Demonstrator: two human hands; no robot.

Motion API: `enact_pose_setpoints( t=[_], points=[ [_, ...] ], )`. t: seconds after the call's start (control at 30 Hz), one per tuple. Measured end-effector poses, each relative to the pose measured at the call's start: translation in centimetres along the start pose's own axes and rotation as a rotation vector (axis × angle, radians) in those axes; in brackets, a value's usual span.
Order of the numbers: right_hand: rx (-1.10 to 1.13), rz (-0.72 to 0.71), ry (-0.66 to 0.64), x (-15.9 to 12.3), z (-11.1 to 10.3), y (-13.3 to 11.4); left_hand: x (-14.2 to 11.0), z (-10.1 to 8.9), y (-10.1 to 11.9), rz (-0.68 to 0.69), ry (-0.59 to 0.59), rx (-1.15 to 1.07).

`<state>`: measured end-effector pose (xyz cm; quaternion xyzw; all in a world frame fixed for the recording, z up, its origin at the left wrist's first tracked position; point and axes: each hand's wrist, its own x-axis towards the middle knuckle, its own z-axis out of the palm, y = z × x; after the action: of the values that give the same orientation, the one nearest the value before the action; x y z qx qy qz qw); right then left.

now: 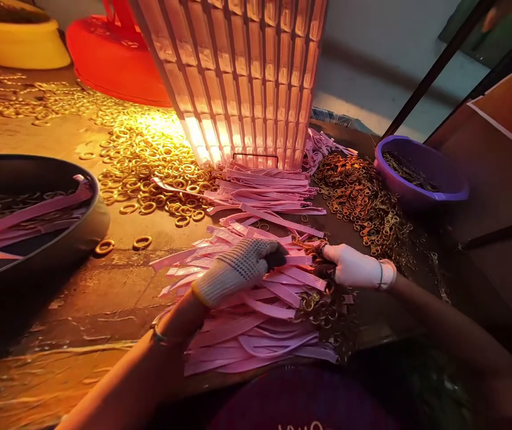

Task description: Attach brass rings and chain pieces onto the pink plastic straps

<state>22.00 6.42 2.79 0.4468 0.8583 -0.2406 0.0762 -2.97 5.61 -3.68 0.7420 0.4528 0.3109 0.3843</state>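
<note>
My left hand [242, 269], in a knit glove with dark fingertips, rests curled on a heap of pink straps [256, 322] in front of me, pinching at one strap. My right hand [356, 266], in a white glove, lies at the heap's right edge, fingers closed around something small and dark beside brass clasps [316, 301]. What it grips I cannot make out. More pink straps [267, 191] lie fanned out farther back.
Gold rings [148, 161] are strewn over the worn table. A pile of brass clasps [363, 203] lies right, by a purple bowl [421, 173]. A dark basin [36, 239] with straps sits left. A glowing ribbed heater [242, 77], red basin [112, 54] and yellow basin [14, 36] stand behind.
</note>
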Motion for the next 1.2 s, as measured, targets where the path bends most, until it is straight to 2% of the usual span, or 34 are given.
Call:
enact_pose_setpoints(
  t=[0.07, 0.13, 0.2, 0.23, 0.3, 0.37, 0.43, 0.47, 0.6, 0.7, 0.83, 0.93, 1.03, 1.2],
  points=[
    [0.214, -0.11, 0.133, -1.1, 1.3, 1.5, -0.2, -0.7, -0.3, -0.055, 0.097, 0.034],
    [0.38, -0.152, 0.356, -2.8, 2.6, 3.8, -0.5, -1.0, -0.1, -0.123, 0.247, -0.054],
    [0.354, -0.012, 0.56, -5.0, 4.1, 6.6, -1.0, -0.9, 0.5, -0.219, 0.37, -0.314],
    [0.29, 0.095, 0.606, -6.2, 5.0, 8.0, -1.1, -0.9, 0.9, -0.271, 0.406, -0.489],
    [0.163, 0.265, 0.592, -8.5, 7.1, 10.4, -1.0, -0.9, 1.7, -0.418, 0.421, -0.848],
    [0.083, 0.349, 0.548, -10.0, 9.4, 11.7, -0.5, -0.7, 2.6, -0.597, 0.378, -1.144],
    [0.028, 0.403, 0.559, -10.4, 11.5, 12.3, 0.0, -0.1, 3.6, -0.739, 0.294, -1.342],
    [0.0, 0.429, 0.574, -10.3, 12.5, 12.5, 0.2, 0.3, 4.2, -0.761, 0.248, -1.414],
    [-0.057, 0.502, 0.663, -9.3, 15.3, 13.7, -0.3, 1.7, 6.2, -0.729, 0.094, -1.54],
    [-0.056, 0.5, 0.743, -9.3, 16.6, 15.0, -1.3, 2.1, 6.7, -0.727, 0.049, -1.519],
    [-0.024, 0.463, 0.844, -9.8, 17.7, 16.0, -2.4, 2.0, 5.8, -0.686, 0.087, -1.487],
    [0.021, 0.451, 0.88, -10.3, 17.9, 16.0, -2.9, 2.1, 4.5, -0.599, 0.101, -1.512],
    [0.069, 0.448, 0.887, -10.7, 17.7, 15.7, -3.2, 2.4, 3.5, -0.535, 0.132, -1.508],
    [0.135, 0.452, 0.887, -10.9, 16.4, 15.1, -3.3, 2.6, 3.1, -0.543, 0.282, -1.532]
  ],
)
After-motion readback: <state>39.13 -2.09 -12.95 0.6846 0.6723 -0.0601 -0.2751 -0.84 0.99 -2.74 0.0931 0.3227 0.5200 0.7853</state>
